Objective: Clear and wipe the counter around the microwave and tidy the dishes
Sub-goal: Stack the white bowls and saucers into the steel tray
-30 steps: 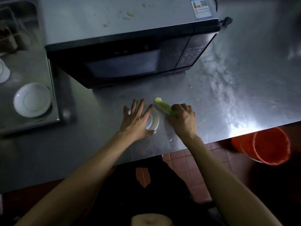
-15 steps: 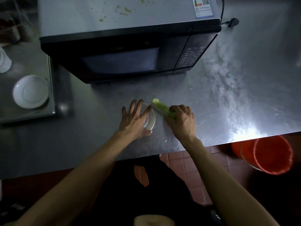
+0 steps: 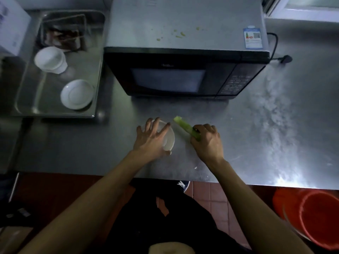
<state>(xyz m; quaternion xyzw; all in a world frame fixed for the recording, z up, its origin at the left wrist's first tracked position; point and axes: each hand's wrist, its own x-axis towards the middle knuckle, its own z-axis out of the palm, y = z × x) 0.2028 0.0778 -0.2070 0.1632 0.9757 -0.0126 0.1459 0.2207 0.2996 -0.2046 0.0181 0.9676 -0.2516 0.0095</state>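
A black microwave (image 3: 183,77) stands on the steel counter (image 3: 266,136), with green scraps on its top. In front of it lies a small white dish (image 3: 169,142). My left hand (image 3: 152,139) is spread over the dish from above, fingers around its rim, hiding most of it. Just right of the dish, my right hand (image 3: 207,140) grips a green vegetable stalk (image 3: 183,125), whose free end points up and left toward the microwave. Small white crumbs lie near the counter's front edge.
A steel tray (image 3: 27,99) at the left holds a white plate (image 3: 77,94), a stack of white cups (image 3: 50,60) and a dark smaller tray. An orange bucket (image 3: 319,217) stands on the floor at the lower right. The microwave's plug (image 3: 283,59) lies behind it.
Both hands stay in place on the dish and the stalk. My view has tilted up, showing more of the tray and the microwave top.
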